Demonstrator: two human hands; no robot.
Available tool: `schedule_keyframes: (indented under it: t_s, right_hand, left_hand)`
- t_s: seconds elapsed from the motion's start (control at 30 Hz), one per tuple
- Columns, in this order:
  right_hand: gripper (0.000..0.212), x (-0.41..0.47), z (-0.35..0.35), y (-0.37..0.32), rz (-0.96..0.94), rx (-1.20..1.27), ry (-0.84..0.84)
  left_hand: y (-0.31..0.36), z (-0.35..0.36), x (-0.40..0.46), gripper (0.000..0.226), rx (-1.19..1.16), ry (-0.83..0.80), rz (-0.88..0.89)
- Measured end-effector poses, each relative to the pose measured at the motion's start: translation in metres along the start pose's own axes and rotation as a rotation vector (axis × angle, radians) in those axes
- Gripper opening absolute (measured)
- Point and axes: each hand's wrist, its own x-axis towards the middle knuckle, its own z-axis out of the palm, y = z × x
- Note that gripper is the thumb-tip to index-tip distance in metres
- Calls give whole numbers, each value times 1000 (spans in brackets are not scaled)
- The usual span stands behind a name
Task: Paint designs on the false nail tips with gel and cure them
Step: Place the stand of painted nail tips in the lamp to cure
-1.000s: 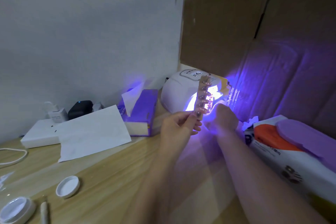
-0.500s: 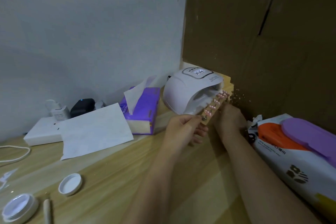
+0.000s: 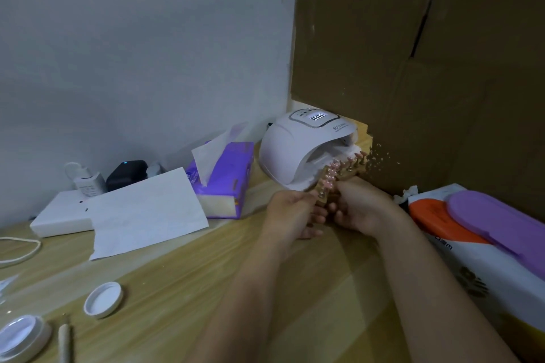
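My left hand (image 3: 290, 212) grips the lower end of a wooden holder strip (image 3: 323, 187) carrying several pink false nail tips, tilted up to the right. My right hand (image 3: 361, 206) is right beside it and holds a second wooden strip (image 3: 352, 169) with more tips on small stands, lying just in front of the lamp's mouth. The white curing lamp (image 3: 295, 147) stands behind both hands against the cardboard. Its inside is dark and its top display is lit.
A purple tissue box (image 3: 227, 177) stands left of the lamp, with a white paper sheet (image 3: 144, 212), a white box (image 3: 59, 219) and a black charger (image 3: 126, 172) further left. A wipes pack with a purple lid (image 3: 489, 224) lies right. White lid (image 3: 103, 299), jar (image 3: 20, 336) and brush handle (image 3: 64, 342) sit near left.
The lamp's violet light has gone out. My left hand has tilted its strip down to the right. My right hand has drawn back from the lamp's mouth with a second strip.
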Motion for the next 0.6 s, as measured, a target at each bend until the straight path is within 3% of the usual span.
schedule_keyframes:
  t_s: [0.1,0.23,0.43,0.6]
  right_hand:
    - [24,2,-1,2,9,122,-37]
    - [26,11,4,6,-39,172,41]
    - [26,27,11,7,-144,40,234]
    - [14,46,19,-1,-168,57,347]
  left_hand:
    - [-2,2,2,31,55,20,29]
    - [-6,2,4,35,143,61,75]
    - [-6,0,4,37,124,93,93]
    - [-6,-2,2,34,135,99,146]
